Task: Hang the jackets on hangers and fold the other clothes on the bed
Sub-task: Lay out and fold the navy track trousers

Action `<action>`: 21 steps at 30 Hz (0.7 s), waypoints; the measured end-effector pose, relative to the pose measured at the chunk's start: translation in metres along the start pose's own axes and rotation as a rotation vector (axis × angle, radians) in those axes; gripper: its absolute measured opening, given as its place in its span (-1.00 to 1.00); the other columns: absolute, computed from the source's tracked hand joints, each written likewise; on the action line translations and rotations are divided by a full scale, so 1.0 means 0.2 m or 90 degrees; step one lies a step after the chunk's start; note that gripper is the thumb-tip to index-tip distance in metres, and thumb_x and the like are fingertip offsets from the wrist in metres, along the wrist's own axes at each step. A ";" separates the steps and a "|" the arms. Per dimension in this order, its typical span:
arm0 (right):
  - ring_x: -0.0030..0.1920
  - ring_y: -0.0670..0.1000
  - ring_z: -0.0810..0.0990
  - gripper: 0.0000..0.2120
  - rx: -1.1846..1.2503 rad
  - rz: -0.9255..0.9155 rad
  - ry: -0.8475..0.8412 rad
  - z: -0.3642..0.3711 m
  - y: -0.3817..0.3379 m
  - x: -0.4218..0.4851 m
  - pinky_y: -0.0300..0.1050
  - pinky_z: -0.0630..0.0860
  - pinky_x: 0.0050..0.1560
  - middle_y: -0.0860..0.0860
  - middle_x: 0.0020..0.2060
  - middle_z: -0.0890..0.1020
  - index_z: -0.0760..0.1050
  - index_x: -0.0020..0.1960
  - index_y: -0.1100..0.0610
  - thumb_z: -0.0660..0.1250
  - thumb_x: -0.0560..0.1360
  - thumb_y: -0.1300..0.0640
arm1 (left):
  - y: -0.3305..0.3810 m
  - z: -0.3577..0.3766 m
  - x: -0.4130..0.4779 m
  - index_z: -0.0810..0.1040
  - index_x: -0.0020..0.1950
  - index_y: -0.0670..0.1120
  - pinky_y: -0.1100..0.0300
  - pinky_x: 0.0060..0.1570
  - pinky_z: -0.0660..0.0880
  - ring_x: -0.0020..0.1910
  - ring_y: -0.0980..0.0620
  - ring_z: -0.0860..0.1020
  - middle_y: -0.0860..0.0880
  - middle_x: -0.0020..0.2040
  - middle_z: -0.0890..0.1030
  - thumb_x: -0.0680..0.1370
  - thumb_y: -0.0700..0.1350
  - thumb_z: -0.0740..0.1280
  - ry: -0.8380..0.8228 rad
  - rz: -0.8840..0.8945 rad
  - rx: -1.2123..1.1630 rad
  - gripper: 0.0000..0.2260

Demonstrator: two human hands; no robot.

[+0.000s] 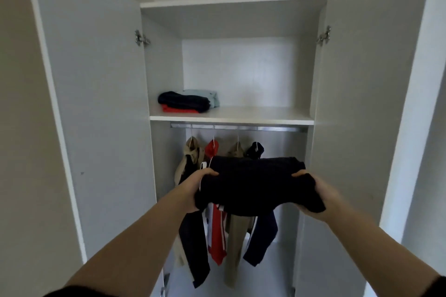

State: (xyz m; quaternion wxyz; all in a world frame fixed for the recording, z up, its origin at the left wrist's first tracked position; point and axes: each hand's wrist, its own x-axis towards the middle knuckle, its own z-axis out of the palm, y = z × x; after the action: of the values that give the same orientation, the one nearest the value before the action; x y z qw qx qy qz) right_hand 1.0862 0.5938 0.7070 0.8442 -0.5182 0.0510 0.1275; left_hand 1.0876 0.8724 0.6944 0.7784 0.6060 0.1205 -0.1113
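Holding folded black garment (253, 183) below the shelf (253, 113), left grip (196, 185) and right grip (323, 193) pinching its ends; I reckon sagging corners could snag the lip.

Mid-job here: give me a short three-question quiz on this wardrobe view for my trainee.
1. True or false: the left hand and right hand both grip the folded black garment.
2. On the white wardrobe shelf, the folded red garment lies: A) under the folded navy garment; B) on top of it; C) apart from it, at the shelf's right end.
3. Fill in: the red white-striped jacket hangs from the metal ____ under the shelf.
Key: 1 true; 2 A; 3 rail.
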 end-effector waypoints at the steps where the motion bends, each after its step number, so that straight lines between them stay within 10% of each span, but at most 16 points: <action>1: -0.57 0.01 0.50 -0.69 0.033 -0.004 -0.024 0.01 -0.03 0.09 -0.22 0.51 -0.52 0.08 -0.54 0.49 0.40 -0.26 0.15 0.50 0.12 0.24 | 0.05 0.01 0.07 0.58 -0.12 -0.20 0.19 -0.44 0.54 -0.45 -0.05 0.62 -0.12 -0.38 0.63 0.31 -0.06 0.48 0.017 0.006 -0.011 -0.74; 6: -0.62 -0.02 0.51 -0.80 0.145 0.026 -0.108 0.13 -0.17 0.50 -0.23 0.52 -0.55 0.07 -0.59 0.48 0.45 -0.35 0.19 0.27 0.46 0.25 | 0.29 0.00 0.36 0.55 -0.01 -0.22 0.22 -0.51 0.51 -0.47 -0.06 0.62 -0.15 -0.39 0.63 0.37 -0.04 0.49 0.084 -0.002 -0.046 -0.67; 11: -0.44 0.03 0.53 -0.77 0.177 0.010 -0.151 0.32 -0.24 0.81 -0.19 0.56 -0.50 0.10 -0.48 0.50 0.43 -0.33 0.17 0.51 0.26 0.24 | 0.52 -0.14 0.53 0.57 0.15 -0.19 0.08 -0.29 0.58 -0.06 -0.16 0.63 -0.24 0.04 0.63 0.27 0.01 0.55 0.082 0.050 0.000 -0.47; 21: -0.55 0.00 0.56 -0.89 0.041 -0.070 -0.135 0.63 -0.65 1.55 -0.24 0.52 -0.53 0.08 -0.51 0.56 0.48 -0.24 0.20 0.33 0.45 0.20 | 1.25 -0.31 1.18 0.58 -0.06 -0.18 0.21 -0.37 0.57 -0.32 -0.04 0.63 -0.14 -0.24 0.66 0.48 -0.16 0.38 0.058 0.215 0.099 -0.89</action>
State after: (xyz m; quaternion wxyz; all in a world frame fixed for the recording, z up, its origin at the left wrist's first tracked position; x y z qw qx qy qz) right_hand 1.4137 0.7003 0.8087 0.8668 -0.4762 -0.0630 0.1336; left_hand 1.3886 0.9861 0.8330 0.7306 0.6803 0.0431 0.0398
